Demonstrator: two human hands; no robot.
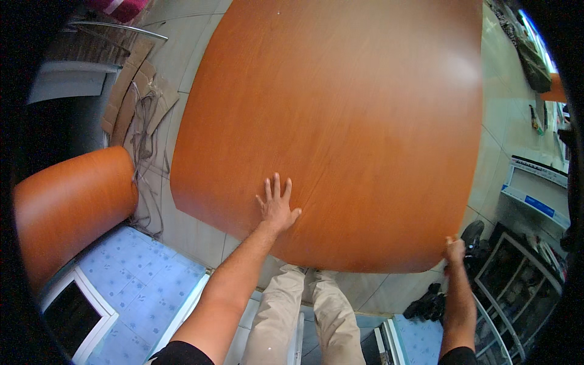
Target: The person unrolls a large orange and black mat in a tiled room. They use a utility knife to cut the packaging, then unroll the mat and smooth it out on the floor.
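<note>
A large orange-brown wooden tabletop (359, 128) with rounded corners fills the middle of the view, its near edge just in front of my legs. My left hand (278, 205) lies flat on its surface near the front edge, fingers spread and pointing away from me. At the near right corner, my right hand (454, 250) is closed around the tabletop's edge. Its fingers are partly hidden there. What supports the tabletop from below cannot be seen.
Left stands another orange-brown wooden piece (79, 204) with a curved face, beside flattened cardboard (157, 109) and tangled cord (143, 131). Blue flowered tiles (146, 261) and a white frame (100, 292) lie near left. A metal-framed rack (517, 286) and black items (427, 303) sit right.
</note>
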